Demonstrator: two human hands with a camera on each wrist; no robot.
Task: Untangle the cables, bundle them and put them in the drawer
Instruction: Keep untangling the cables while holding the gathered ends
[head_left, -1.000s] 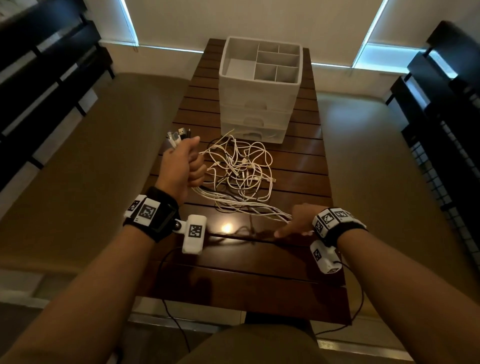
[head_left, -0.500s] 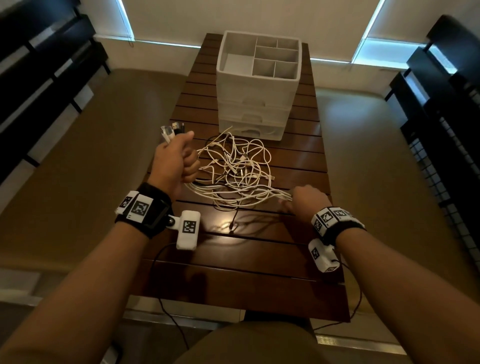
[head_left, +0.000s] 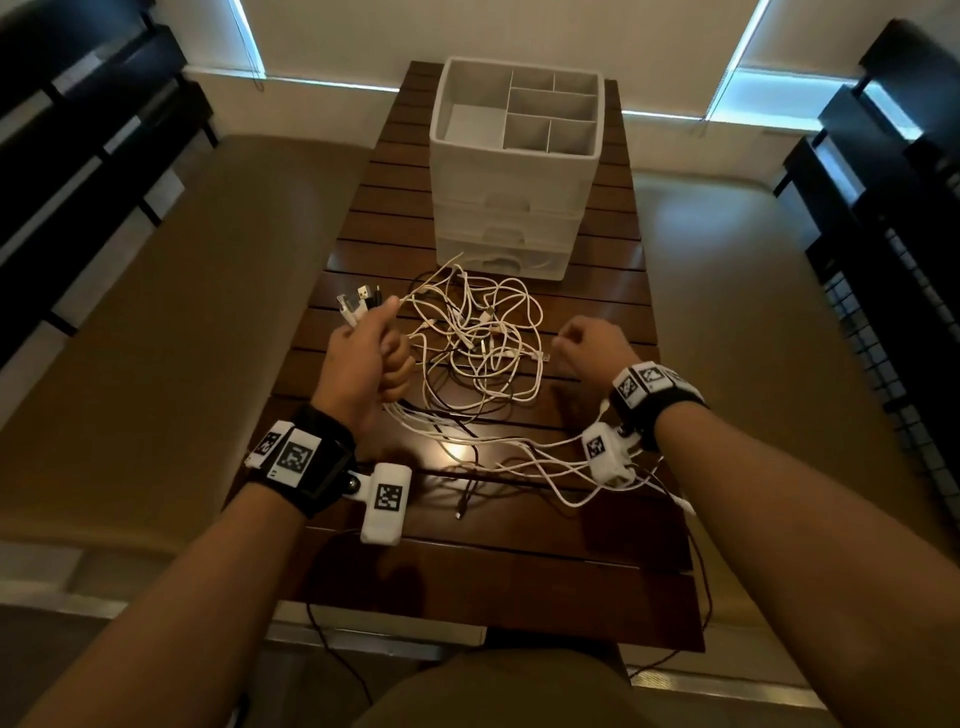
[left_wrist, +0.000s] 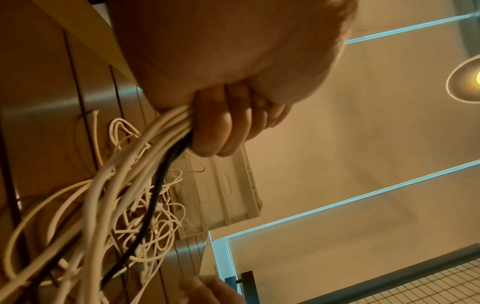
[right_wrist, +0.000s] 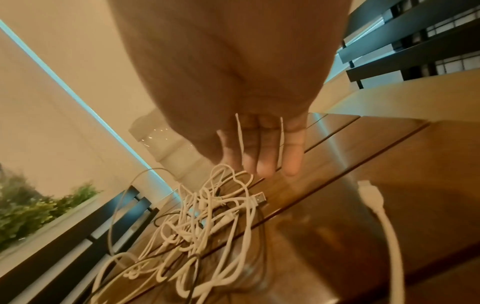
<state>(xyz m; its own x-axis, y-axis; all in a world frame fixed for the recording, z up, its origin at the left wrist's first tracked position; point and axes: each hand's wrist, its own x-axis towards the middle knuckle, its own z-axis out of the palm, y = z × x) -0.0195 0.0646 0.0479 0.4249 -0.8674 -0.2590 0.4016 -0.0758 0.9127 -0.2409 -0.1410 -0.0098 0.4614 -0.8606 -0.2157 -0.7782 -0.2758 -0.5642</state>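
A tangle of white cables (head_left: 478, 343) with one black strand lies on the slatted wooden table (head_left: 467, 571), in front of a white drawer unit (head_left: 514, 171) whose drawers are closed. My left hand (head_left: 369, 358) grips a bunch of cable ends in a fist; their connectors (head_left: 358, 304) stick out above it. The left wrist view shows the bunched cables (left_wrist: 155, 139) leaving the curled fingers (left_wrist: 221, 127). My right hand (head_left: 592, 345) hovers at the tangle's right edge by a USB plug (right_wrist: 259, 198). Its fingers (right_wrist: 265, 152) are straight, and two thin strands cross them.
Loose strands trail from my left fist under the right wrist to the table's right edge (head_left: 675, 499). A thick white cable end (right_wrist: 374, 201) hangs close to the right wrist camera. Benches flank the table, and dark slatted chairs (head_left: 883, 182) stand at both sides.
My right hand has let go of the strands at the near part of the table and moved forward to the tangle's right side. The left fist has kept its hold.
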